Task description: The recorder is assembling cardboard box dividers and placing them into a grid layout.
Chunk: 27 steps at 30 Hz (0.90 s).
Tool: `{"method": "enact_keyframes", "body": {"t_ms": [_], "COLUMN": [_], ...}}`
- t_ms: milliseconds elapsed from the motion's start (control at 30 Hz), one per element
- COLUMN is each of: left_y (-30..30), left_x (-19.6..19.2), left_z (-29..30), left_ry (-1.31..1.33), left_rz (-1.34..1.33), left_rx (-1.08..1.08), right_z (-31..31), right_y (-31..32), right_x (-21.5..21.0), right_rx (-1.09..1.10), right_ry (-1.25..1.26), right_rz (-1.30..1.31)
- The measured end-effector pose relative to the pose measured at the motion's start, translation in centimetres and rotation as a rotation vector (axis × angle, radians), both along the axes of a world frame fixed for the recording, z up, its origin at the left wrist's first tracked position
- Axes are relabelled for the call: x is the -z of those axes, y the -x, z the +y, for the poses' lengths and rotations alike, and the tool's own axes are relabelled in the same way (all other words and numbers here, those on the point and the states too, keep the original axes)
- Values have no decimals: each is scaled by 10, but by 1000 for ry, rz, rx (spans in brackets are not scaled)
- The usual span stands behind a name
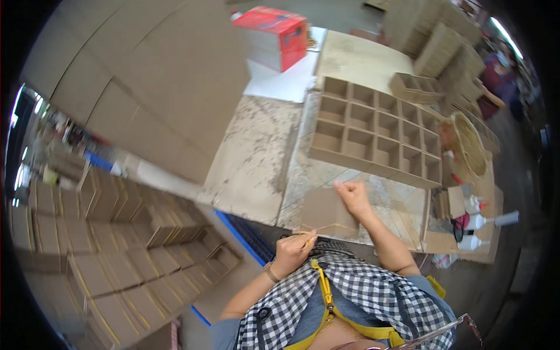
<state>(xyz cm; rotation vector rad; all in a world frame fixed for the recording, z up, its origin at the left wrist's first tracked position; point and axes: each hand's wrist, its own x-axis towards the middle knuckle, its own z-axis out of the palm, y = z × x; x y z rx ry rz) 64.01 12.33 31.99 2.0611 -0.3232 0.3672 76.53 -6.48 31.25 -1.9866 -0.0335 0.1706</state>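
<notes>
A small square brown cardboard panel (324,205) lies on the worktable just in front of me, with a pale yellowish line along its near edge. My right hand (354,198) is closed at the panel's upper right edge, thumb on top and fingers curled. Close to my body, my left hand (293,254) is closed around a thin tan strip (304,233) beside the panel's near left corner. What else lies inside that fist is hidden. Beyond the panel stands a brown cardboard tray divided into several square compartments (376,153).
Tall brown boards (157,87) rise at the left, above stacked cardboard pieces (122,256). A red and white box (271,38) stands at the back. At right are a basket (471,146), white bottles (473,223) and cardboard stacks; a person (499,81) is farther off.
</notes>
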Motion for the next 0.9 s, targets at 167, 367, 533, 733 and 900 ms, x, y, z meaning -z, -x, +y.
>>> {"method": "enact_keyframes", "body": {"t_ms": [167,367,533,733,900], "left_y": [-12,-28,-36,-55,-38], "left_x": [8,11,13,20,30], "left_z": [-12,-43,-59,-63,-62], "left_ry": [-67,-195,-152,-222,348], "left_rz": [11,-3,178,607,1023], "left_rx": [137,193,388,1035,998], "right_z": [-22,-56,-81,-110,-242], "right_y": [24,39,46,55,29], "right_x": [6,1,8,9,-2], "right_rx": [199,285,383,449,1021], "right_ry": [37,127,164,244,105], "right_rz": [53,70,-11,-87,-407]}}
